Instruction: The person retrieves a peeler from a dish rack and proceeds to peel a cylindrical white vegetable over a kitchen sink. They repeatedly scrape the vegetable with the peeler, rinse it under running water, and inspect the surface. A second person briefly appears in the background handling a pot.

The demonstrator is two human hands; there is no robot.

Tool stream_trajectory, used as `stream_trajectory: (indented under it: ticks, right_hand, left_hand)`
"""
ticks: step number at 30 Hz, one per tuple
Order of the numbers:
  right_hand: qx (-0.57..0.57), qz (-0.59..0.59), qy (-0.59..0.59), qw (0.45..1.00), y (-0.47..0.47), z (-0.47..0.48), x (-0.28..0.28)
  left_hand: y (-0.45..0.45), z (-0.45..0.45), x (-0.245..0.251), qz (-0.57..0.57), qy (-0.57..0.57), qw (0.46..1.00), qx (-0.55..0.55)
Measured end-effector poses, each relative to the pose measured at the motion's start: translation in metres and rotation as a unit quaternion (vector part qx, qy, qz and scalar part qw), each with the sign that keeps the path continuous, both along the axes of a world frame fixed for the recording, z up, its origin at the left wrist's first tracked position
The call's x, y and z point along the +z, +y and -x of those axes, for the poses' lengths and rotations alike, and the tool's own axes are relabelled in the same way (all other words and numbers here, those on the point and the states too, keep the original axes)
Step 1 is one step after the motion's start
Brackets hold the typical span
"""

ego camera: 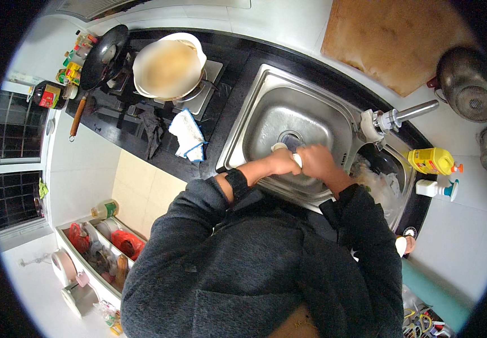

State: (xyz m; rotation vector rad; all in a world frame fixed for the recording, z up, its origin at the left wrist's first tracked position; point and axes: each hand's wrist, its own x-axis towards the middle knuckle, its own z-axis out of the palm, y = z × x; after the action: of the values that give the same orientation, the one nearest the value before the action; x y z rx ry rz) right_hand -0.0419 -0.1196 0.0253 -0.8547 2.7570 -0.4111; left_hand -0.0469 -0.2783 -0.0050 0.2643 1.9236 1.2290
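Observation:
Both hands meet over the near part of a stainless steel sink basin [302, 107]. My left hand [283, 162] is closed around a pale white object, with a round end [279, 146] showing beyond the fingers. Against it, my right hand [317, 160] is curled and slightly blurred. Between the two hands a white rounded piece [297, 160] shows. Whether both white parts belong to one object I cannot tell, as the fingers cover most of it. Just beyond the hands lies the sink drain [291, 137], partly hidden.
Right of the basin stand a faucet [378, 122] and a smaller sink holding a clear plastic bag [383, 190]. A yellow bottle [431, 161] and a white spray bottle [435, 189] flank it. Leftward are a cloth [187, 134], a white pot [201, 53] and a wok [104, 55].

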Motion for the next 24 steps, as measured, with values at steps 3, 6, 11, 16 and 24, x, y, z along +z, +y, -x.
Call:
stream_trajectory:
  ticks: [3, 6, 11, 16, 24]
  right_hand:
    - [-0.003, -0.039, -0.085, 0.996, 0.0, 0.006, 0.005]
    - [0.004, -0.06, -0.14, 0.988, -0.002, 0.008, 0.007]
    - [0.002, -0.06, -0.095, 0.994, -0.002, 0.003, 0.004]
    - [0.032, 0.037, 0.056, 0.997, 0.0, 0.002, 0.001]
    - [0.007, -0.08, -0.137, 0.987, -0.002, 0.005, 0.002]
  left_hand:
    - [0.003, -0.008, 0.011, 0.117, 0.211, 0.97, -0.034]
    - [0.005, -0.012, 0.017, 0.174, 0.276, 0.943, -0.07]
    - [-0.001, -0.007, 0.004, 0.004, 0.028, 0.999, -0.023]
    - [-0.004, 0.004, -0.007, -0.122, -0.333, 0.934, 0.042]
    - [0.006, -0.008, 0.024, 0.208, 0.222, 0.947, -0.105]
